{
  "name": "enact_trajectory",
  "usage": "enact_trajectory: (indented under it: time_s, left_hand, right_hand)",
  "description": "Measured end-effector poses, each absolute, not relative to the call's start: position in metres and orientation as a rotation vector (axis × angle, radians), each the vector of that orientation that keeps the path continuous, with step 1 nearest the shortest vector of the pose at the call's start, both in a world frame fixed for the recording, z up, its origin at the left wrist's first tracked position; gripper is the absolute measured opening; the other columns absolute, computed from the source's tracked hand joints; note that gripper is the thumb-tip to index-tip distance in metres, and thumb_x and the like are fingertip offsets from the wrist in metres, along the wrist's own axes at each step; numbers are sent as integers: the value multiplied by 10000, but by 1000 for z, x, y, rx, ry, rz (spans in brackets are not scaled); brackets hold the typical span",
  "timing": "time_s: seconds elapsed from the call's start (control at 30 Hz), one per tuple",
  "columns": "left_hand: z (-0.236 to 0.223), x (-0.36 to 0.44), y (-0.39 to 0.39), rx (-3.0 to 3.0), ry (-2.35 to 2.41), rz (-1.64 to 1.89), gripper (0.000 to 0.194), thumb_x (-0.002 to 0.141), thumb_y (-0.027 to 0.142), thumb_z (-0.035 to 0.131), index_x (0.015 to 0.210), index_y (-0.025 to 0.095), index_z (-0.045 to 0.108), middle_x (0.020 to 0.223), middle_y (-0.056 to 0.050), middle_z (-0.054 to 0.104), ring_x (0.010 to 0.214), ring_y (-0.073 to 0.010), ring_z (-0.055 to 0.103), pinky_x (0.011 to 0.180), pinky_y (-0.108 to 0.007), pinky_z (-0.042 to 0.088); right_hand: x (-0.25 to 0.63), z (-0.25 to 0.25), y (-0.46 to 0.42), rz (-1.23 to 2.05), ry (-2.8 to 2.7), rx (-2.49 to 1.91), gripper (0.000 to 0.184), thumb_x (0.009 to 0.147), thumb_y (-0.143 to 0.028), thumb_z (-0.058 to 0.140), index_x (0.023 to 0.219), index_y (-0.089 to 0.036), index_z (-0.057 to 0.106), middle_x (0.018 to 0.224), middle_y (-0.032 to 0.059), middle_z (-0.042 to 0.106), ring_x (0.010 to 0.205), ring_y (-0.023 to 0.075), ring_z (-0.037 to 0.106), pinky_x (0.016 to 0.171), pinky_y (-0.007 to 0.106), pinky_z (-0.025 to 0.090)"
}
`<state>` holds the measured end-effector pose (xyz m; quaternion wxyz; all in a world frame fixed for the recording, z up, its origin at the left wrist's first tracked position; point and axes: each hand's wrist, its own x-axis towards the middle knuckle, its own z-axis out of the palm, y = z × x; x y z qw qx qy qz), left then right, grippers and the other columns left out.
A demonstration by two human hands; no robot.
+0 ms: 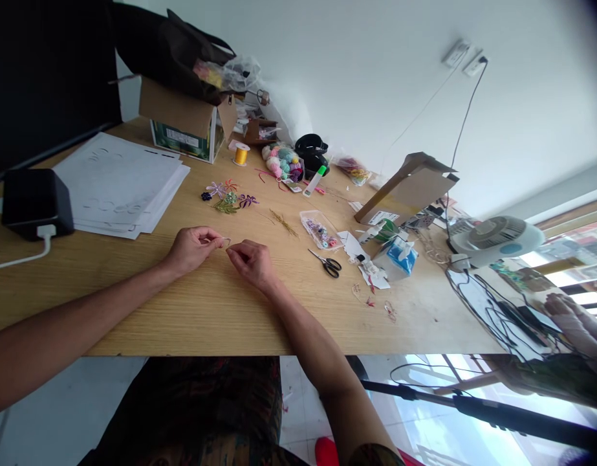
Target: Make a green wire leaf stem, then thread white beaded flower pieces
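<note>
Above the wooden table (191, 323), my left hand (194, 249) is closed in a pinch. A small, thin, pale strand (227, 241) curls out from its fingertips; whether it is thread or wire is too small to tell. My right hand (252, 262) is closed just to the right, its fingertips close to the strand's other end. What it pinches is hidden. Beyond the hands lie several small flower shapes, among them a purple flower (248, 200) and a green one (226, 206). A bundle of thin gold-coloured strands (283, 222) lies farther right.
Scissors (327, 263) and a clear tray of beads (321, 230) lie to the right. A yellow spool (240, 154), yarn balls (282, 162) and an open box (182, 120) stand at the back. Paper sheets (123, 181) and a black block (36, 204) are left.
</note>
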<state>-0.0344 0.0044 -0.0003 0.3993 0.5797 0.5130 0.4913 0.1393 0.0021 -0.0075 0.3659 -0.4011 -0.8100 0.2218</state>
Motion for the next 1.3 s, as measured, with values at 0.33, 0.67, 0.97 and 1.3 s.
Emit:
enact_trajectory:
  time_s: [0.33,0.67,0.97,1.3]
  left_hand:
    - [0,-30,-1,1917,1064,1087,154,734,325,643,694,197,718,730,-39,721,664,-165,628,639,-258,463]
    - [3,-32,3,1261,1071,1231,238,648,368,748,710,156,660,703,-30,669,403,-48,408,378,-208,290]
    - [-8,-37,7,1706,1344,1200,222,723,381,672,725,159,681,655,-24,682,513,-113,526,511,-232,403]
    - [-1,-31,0,1842,1026,1120,164,742,328,644,716,178,704,645,-22,681,564,-133,581,546,-235,431]
  right_hand:
    - [145,-4,9,573,-1946,-1106,206,878,-257,556,791,-162,717,737,50,656,665,127,570,660,240,429]
    - [140,-13,6,833,-1923,-1126,258,869,-338,578,796,-133,717,648,1,591,574,90,475,553,219,352]
    - [139,-9,2,500,-2149,-975,201,893,-223,555,799,-147,716,680,27,618,621,100,534,628,213,407]
    - [147,-6,11,830,-1767,-1185,256,829,-339,576,756,-130,705,631,13,607,559,96,481,546,219,375]
